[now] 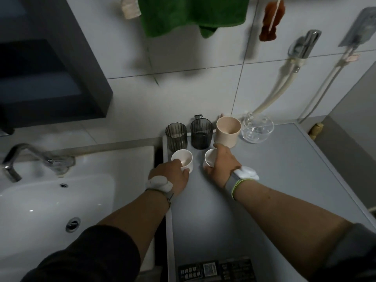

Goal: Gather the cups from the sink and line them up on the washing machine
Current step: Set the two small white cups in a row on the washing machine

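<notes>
On the grey washing machine top (264, 180) stand a ribbed dark glass cup (176, 137), a dark handled cup (201, 133), a beige cup (227, 131) and a clear glass bowl (256, 129) in a row by the wall. In front of them, my left hand (173, 177) grips a small white cup (182, 159) and my right hand (222, 166) grips a second small white cup (209, 159). Both white cups sit upright on the machine top. The white sink (50, 200) at the left holds no cups that I can see.
A chrome tap (36, 159) stands at the sink's back left. A green towel (191, 13) and a brown brush (270, 23) hang on the tiled wall. Hoses (280, 86) run down the wall at the right. A dark cabinet (46, 64) hangs over the sink.
</notes>
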Motion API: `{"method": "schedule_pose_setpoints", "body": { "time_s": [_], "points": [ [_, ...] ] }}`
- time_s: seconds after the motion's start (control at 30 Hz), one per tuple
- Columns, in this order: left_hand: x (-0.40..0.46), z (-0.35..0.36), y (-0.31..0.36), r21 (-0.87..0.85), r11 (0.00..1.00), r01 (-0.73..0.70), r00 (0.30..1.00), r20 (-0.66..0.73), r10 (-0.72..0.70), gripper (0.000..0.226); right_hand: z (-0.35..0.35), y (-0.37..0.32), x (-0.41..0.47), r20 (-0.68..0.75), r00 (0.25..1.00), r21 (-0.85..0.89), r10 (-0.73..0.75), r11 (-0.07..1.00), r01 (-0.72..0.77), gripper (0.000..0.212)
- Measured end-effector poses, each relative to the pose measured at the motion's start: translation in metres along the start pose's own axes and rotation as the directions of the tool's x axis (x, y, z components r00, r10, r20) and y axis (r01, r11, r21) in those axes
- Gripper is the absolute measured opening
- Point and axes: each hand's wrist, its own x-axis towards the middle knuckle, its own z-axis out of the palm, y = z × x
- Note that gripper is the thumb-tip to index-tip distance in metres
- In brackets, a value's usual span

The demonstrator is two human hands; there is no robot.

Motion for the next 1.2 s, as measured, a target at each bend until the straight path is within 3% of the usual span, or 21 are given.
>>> {"method": "schedule_pose_setpoints", "body": {
  "time_s": [0.37,0.53,0.67,0.83,1.03,1.2],
  "points": [
    [-0.004,0.0,-0.007,0.067,0.997,-0.023,1.0,0.023,0.021,0.046,0.01,-0.011,0.007,0.04,0.999,0.002,-0.02,1.0,0.02,0.091],
    [-0.011,-0.002,-0.001,-0.225,0.972,0.072,0.986,-0.134,-0.104,0.073,0.012,-0.01,-0.002,0.025,0.996,0.174,0.081,0.981,-0.084,0.09],
    [0.001,0.007,0.002,-0.429,0.891,0.147,0.979,-0.064,-0.193,0.094,0.013,-0.01,-0.002,0.006,0.994,0.243,0.112,0.964,-0.11,0.074],
    [0.011,0.014,0.003,-0.521,0.834,0.181,0.98,0.025,-0.197,0.072,0.003,-0.014,0.001,0.067,0.992,0.22,0.104,0.968,-0.116,0.049],
    [0.015,0.01,0.001,-0.579,0.789,0.208,0.97,0.021,-0.24,0.065,-0.005,-0.016,-0.001,0.131,0.982,0.223,0.139,0.961,-0.166,0.065],
    [0.017,0.015,0.002,-0.538,0.82,0.196,0.975,0.022,-0.219,0.079,-0.009,-0.016,-0.002,0.156,0.974,0.227,0.165,0.954,-0.197,0.068]
  ]
}}
